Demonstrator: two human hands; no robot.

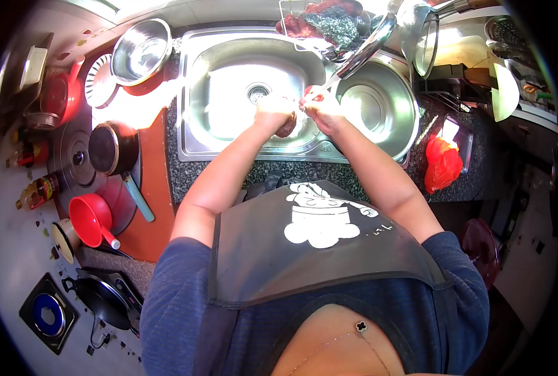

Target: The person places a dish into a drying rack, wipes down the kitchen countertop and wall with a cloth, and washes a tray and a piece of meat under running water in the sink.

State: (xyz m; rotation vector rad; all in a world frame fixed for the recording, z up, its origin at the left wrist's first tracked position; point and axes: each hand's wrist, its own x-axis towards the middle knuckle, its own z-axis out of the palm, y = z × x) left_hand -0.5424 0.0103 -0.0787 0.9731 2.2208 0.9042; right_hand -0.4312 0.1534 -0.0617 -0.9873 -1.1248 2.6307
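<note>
Over the right part of the large sink basin [213, 75], my left hand [274, 114] is closed round a brownish, roundish item [286, 125], whose lower part shows below the fingers. My right hand [324, 113] is beside it near the divider between the two basins, its fingers pinched together. What those fingers hold is too small and too bright to make out; something reddish shows at the fingertips. The metal faucet [368, 49] reaches down from the upper right to just above my right hand. Strong glare hides detail around both hands.
Right of the hands is the round basin [366, 109]. A red plastic bag [443, 164] lies on the right counter. To the left are a steel bowl [142, 51], a dark pot [113, 148] and a red ladle [91, 219]. A wire basket with scouring pads [332, 25] stands behind the sink.
</note>
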